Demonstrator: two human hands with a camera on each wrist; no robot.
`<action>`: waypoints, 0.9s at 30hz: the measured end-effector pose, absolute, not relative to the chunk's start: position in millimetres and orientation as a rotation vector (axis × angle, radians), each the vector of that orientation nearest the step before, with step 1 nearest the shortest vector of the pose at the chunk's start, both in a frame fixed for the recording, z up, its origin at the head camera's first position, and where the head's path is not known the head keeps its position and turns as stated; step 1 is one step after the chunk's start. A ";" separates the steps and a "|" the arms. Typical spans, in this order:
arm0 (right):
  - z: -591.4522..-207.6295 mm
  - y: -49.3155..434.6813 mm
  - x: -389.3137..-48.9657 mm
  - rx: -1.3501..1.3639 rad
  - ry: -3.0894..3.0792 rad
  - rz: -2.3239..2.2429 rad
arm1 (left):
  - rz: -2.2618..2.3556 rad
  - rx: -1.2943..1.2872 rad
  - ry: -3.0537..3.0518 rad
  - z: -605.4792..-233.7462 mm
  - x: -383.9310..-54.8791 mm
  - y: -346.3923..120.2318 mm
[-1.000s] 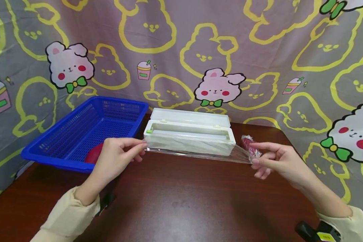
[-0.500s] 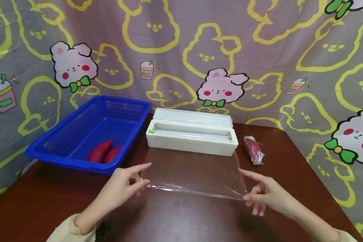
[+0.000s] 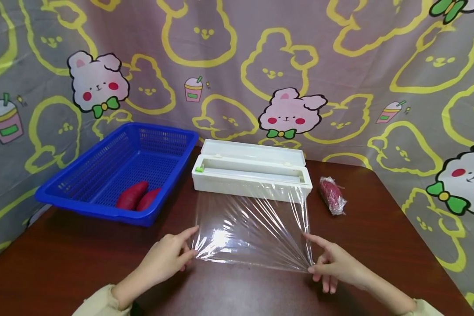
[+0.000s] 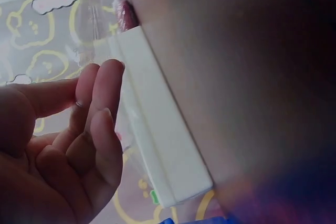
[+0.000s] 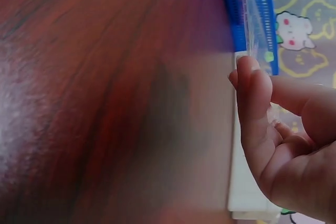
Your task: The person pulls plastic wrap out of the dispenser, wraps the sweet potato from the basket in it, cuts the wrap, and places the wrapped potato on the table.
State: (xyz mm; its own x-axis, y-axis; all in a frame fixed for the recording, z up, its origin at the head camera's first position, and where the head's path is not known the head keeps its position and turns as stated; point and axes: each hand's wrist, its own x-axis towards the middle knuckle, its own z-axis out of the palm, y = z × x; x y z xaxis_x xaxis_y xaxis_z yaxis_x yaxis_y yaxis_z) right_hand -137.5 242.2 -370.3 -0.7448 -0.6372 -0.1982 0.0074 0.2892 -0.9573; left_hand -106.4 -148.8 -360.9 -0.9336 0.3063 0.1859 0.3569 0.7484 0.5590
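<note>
A sheet of clear plastic wrap (image 3: 237,232) stretches toward me from the white wrap dispenser box (image 3: 253,186), whose lid stands open at the back. My left hand (image 3: 166,259) pinches the sheet's near left corner, thumb against fingers. At the near right corner my right hand (image 3: 337,265) pinches the bunched film, its index finger stretched along the side edge. In the left wrist view the left hand (image 4: 79,129) shows its pinch in front of the box (image 4: 157,114). The right wrist view has the right hand (image 5: 278,129) gripping the film (image 5: 252,30).
On the left stands a blue plastic basket (image 3: 98,215) with two red sweet potatoes (image 3: 132,195) in its near corner. A red sweet potato wrapped in film (image 3: 332,195) lies right of the box. Behind the brown table (image 3: 379,219) hangs a patterned cloth.
Both hands have drawn the film out of the box toward me, then slightly lower, and the sheet is now longer. The pinch at both corners has stayed.
</note>
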 end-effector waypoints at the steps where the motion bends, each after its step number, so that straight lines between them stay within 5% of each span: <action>1: -373.3 242.1 -137.9 -0.562 1.999 -1.490 | -0.931 -0.545 -2.870 -362.4 -106.7 -148.3; 27: -396.7 240.9 -153.8 -0.455 1.979 -1.432 | -0.701 -0.612 -3.185 -377.2 -131.9 -137.5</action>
